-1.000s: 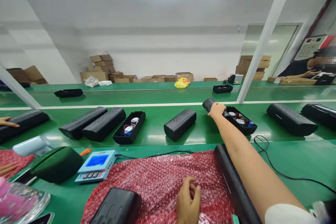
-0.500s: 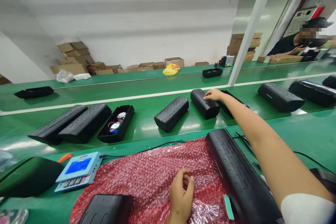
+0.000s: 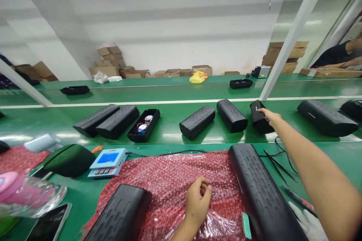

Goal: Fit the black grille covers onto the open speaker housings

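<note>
My left hand [image 3: 198,200] rests on red bubble wrap [image 3: 169,173], its fingers loosely curled, a gap at the thumb and nothing in it. My right hand [image 3: 270,116] reaches far forward over the bench and grips the upper edge of a black speaker case [image 3: 258,117], which stands tilted on the green belt; the far fingers are partly hidden. A larger black speaker case [image 3: 263,184] with a scale-like pattern lies at the bubble wrap's right side. Another patterned case [image 3: 120,211] sits on the wrap's left part. A small green-and-white strip [image 3: 246,225] is beside the larger case.
Several black cases [image 3: 198,122] line the belt, among them an open case [image 3: 143,125] with wires inside. Left are a blue tester [image 3: 109,161], green pouch [image 3: 70,160], pink bottle [image 3: 25,196] and phone [image 3: 49,222]. Tweezers [image 3: 278,165] lie right. A metal post [image 3: 294,37] rises behind the belt.
My right hand has moved right from one closed case to the neighbouring case, which is now tilted up in its grip. My view has swung left; my left hand stays on the wrap.
</note>
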Motion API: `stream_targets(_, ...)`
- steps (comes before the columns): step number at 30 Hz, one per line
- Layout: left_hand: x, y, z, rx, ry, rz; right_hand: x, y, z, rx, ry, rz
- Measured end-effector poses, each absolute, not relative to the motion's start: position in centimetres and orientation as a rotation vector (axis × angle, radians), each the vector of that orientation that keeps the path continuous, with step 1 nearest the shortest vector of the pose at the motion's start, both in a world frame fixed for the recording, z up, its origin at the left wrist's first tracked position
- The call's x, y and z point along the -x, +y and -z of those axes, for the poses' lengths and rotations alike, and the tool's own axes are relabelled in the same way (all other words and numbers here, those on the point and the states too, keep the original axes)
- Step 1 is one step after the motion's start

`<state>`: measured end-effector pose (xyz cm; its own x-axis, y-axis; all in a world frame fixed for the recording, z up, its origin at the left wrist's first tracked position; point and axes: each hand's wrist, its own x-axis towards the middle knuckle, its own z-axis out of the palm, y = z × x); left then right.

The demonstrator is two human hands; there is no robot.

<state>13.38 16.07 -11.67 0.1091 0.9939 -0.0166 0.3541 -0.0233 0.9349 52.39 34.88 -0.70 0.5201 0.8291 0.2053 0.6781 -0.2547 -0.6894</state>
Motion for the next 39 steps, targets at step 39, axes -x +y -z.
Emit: stream_targets(39, 8.7, -2.2, 12.9, -1.747, 2.292, -1.652, -21.7, 9.2, 2.2, 1.127, -2.482, -0.557)
